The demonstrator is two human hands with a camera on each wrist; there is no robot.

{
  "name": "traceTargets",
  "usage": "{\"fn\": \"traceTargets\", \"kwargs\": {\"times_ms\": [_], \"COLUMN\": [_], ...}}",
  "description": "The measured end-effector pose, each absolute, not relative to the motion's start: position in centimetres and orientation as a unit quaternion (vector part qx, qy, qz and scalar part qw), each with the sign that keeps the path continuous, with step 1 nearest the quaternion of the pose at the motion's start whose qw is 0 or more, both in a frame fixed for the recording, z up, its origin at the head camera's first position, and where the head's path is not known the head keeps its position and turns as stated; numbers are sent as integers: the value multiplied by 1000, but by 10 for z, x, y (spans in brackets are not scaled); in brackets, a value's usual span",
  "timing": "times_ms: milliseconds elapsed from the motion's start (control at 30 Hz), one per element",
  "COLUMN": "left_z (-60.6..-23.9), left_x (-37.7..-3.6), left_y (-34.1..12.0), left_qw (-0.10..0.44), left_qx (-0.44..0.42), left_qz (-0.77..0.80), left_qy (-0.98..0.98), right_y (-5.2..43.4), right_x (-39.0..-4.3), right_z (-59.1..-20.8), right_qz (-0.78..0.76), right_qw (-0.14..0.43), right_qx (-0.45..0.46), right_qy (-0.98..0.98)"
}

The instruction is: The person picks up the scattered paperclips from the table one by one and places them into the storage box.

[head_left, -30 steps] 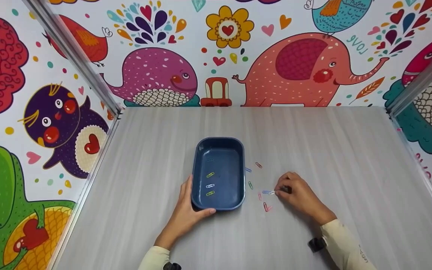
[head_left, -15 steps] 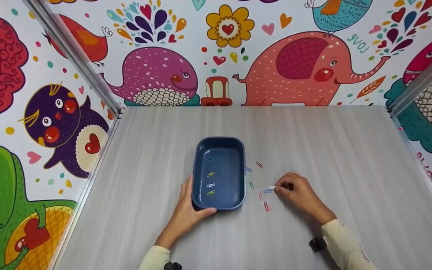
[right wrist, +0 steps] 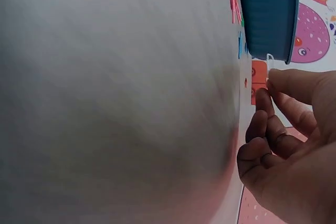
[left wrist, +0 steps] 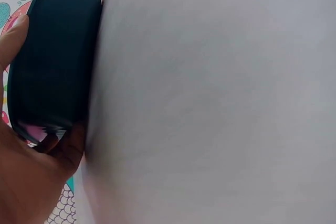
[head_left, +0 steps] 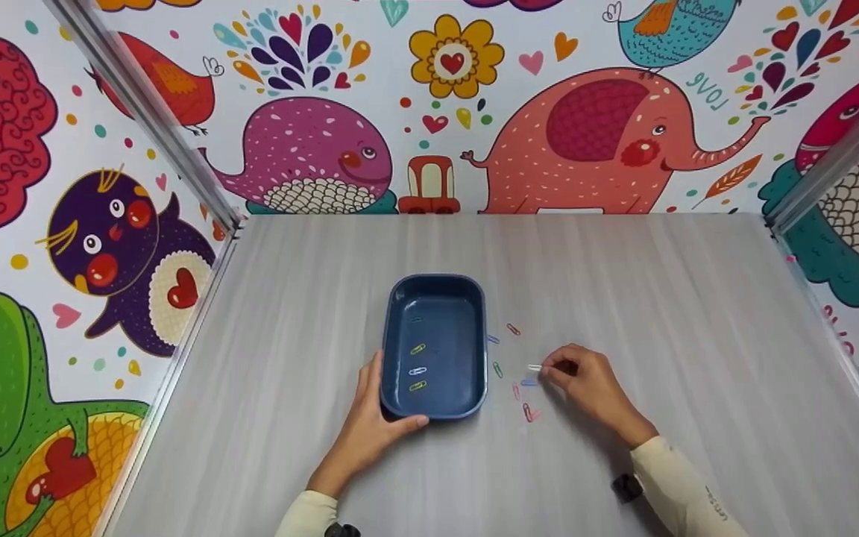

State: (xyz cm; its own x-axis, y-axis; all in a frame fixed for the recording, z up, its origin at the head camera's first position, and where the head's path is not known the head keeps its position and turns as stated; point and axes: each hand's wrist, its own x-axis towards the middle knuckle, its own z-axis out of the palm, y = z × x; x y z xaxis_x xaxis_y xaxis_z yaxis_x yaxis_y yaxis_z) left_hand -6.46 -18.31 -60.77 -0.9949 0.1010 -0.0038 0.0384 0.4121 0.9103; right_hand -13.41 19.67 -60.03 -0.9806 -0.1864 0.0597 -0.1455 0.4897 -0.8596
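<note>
A dark blue rectangular tray [head_left: 450, 339] stands on the table. My left hand [head_left: 365, 429] grips its near left corner, thumb along the front and fingers along the left side; the left wrist view shows the tray's outer wall [left wrist: 58, 56] between thumb and fingers. Between thumb and forefinger, my right hand [head_left: 590, 384] pinches a white paper clip [head_left: 535, 367], raised off the table to the right of the tray. In the right wrist view the clip's loop [right wrist: 270, 60] sticks out past the fingertips, the other fingers curled in.
Inside the tray lie several paper clips, among them a yellow clip [head_left: 417, 385] and a white clip [head_left: 417, 371]. Right of it are a green clip [head_left: 497, 369], blue clip [head_left: 529, 382], red clip [head_left: 513, 329] and others. Printed walls [head_left: 310, 149] border the table.
My right hand has lifted the white paper clip from beside the blue one and shifted slightly left with it. The left hand and tray stay in place.
</note>
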Motion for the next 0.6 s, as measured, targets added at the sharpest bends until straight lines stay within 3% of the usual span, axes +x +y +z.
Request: {"fn": "traceTargets", "kwargs": {"times_ms": [600], "left_z": [-610], "left_x": [-65], "left_y": [-184], "left_qw": [22], "left_qx": [40], "left_qz": [542], "left_qy": [839], "right_y": [176], "right_x": [-131], "right_z": [-587], "right_qz": [-518], "right_qw": [38], "right_qx": [-125], "right_qy": [845]}}
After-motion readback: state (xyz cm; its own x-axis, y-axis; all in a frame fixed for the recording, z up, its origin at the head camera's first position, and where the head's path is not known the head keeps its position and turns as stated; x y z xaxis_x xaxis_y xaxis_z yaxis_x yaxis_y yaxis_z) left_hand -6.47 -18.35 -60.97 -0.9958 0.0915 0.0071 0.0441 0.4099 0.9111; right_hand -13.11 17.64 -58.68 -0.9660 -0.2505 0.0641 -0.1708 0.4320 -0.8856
